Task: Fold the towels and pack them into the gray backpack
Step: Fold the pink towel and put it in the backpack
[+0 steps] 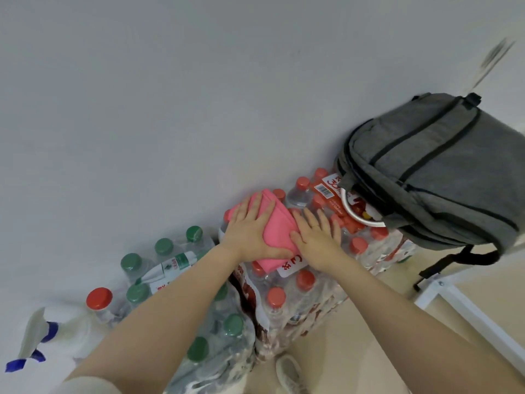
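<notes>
A folded pink towel (279,231) lies on top of a shrink-wrapped pack of red-capped water bottles (306,282). My left hand (251,228) lies flat on the towel's left half with straight fingers. My right hand (316,233) presses flat on its right edge, fingers spread. The gray backpack (434,172) stands to the right on the same bottle stack, its zippers running across the front and a strap hanging down at the lower right.
A pack of green-capped bottles (176,268) stands lower left against the gray wall. A white spray bottle with blue parts (42,336) is at the far left. A white frame leg (466,305) crosses the floor at right. A shoe (289,373) shows below.
</notes>
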